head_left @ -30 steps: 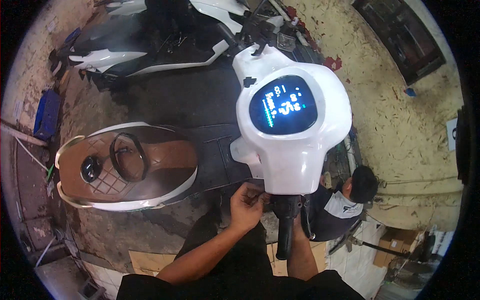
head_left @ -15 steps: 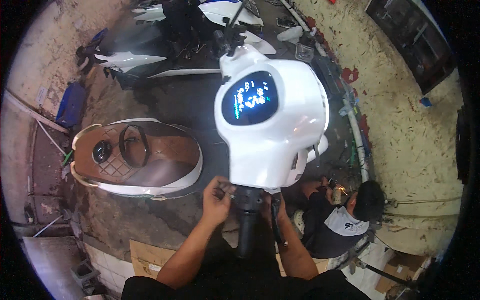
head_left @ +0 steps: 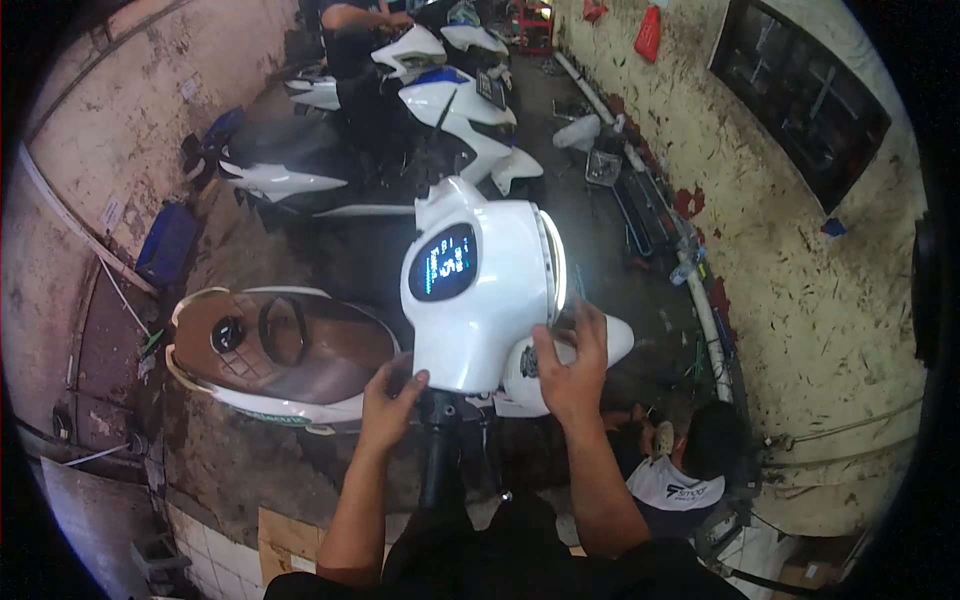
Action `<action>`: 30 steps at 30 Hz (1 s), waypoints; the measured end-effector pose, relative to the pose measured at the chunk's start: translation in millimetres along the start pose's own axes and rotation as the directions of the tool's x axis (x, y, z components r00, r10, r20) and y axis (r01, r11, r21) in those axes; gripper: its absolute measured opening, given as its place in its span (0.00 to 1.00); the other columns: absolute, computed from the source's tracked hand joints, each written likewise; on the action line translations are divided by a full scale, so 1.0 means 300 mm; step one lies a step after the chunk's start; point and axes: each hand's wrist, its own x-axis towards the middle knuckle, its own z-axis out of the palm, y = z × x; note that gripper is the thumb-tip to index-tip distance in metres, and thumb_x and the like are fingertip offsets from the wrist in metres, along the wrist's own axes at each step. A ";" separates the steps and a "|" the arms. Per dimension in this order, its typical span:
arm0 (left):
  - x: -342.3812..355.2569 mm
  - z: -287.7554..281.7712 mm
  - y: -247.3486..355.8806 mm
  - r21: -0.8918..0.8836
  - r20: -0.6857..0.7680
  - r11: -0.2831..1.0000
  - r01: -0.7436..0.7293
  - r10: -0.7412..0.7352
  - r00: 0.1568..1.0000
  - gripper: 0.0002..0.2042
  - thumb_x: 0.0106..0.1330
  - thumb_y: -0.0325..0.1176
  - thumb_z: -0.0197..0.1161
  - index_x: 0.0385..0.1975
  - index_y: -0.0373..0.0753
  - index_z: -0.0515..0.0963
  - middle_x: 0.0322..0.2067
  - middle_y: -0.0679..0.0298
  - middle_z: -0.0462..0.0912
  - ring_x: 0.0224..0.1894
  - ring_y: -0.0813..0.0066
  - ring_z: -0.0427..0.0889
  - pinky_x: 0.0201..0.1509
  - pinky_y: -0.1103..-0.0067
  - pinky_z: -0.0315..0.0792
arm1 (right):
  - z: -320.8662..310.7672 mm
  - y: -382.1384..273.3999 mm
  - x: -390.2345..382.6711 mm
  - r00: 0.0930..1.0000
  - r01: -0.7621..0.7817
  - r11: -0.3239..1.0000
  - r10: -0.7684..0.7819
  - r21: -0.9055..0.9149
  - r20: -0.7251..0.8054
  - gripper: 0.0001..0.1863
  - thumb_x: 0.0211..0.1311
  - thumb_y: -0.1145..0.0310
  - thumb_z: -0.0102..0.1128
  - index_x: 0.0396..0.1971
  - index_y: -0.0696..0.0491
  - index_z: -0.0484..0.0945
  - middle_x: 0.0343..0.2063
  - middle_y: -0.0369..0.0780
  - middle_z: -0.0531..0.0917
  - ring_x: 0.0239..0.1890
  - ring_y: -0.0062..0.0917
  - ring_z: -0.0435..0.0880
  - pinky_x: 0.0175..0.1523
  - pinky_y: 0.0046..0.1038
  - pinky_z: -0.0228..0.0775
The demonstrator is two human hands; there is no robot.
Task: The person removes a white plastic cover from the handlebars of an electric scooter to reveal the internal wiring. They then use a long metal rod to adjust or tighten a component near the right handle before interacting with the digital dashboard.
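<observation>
I find the white cover (head_left: 505, 250) at the handlebar (head_left: 435, 472), display (head_left: 443, 262) lit, right of the brown seat (head_left: 345, 335). My left grip (head_left: 385, 408) has its thumb at the cover's near edge; whether it is clamped I cannot tell. My right grip (head_left: 573, 372) stands with thumb and fingers apart, just beside the lit headlight (head_left: 557, 262); contact is unclear.

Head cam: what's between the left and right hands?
Head view: between left hand and right hand lie the white handlebar cover's lower end, then some white front bodywork.
</observation>
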 end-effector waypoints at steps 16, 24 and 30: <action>0.481 0.098 -0.038 -0.223 0.024 0.975 -0.002 0.007 1.000 0.44 0.59 0.49 0.70 0.66 0.26 0.54 0.61 0.45 0.66 0.63 0.60 0.68 0.67 0.70 0.60 | 0.255 -0.256 0.236 0.893 -0.432 0.800 0.314 -0.417 -0.323 0.37 0.35 0.49 0.81 0.37 0.64 0.76 0.35 0.52 0.82 0.37 0.40 0.83 0.45 0.36 0.74; 0.486 0.109 -0.002 -0.293 0.014 0.956 0.017 -0.014 1.000 0.44 0.57 0.46 0.73 0.65 0.27 0.57 0.60 0.47 0.66 0.63 0.59 0.67 0.68 0.69 0.59 | 0.290 -0.303 0.242 0.827 -0.539 0.754 0.389 -0.375 -0.406 0.38 0.34 0.49 0.82 0.35 0.64 0.74 0.32 0.52 0.82 0.35 0.36 0.82 0.42 0.36 0.74; 0.479 0.120 0.019 -0.473 0.039 0.879 0.059 -0.046 0.998 0.38 0.61 0.36 0.70 0.66 0.29 0.57 0.56 0.54 0.72 0.57 0.66 0.72 0.63 0.73 0.64 | 0.267 -0.253 0.248 0.838 -0.535 0.727 0.394 -0.430 -0.377 0.43 0.34 0.43 0.79 0.40 0.66 0.75 0.37 0.56 0.82 0.41 0.41 0.83 0.47 0.37 0.74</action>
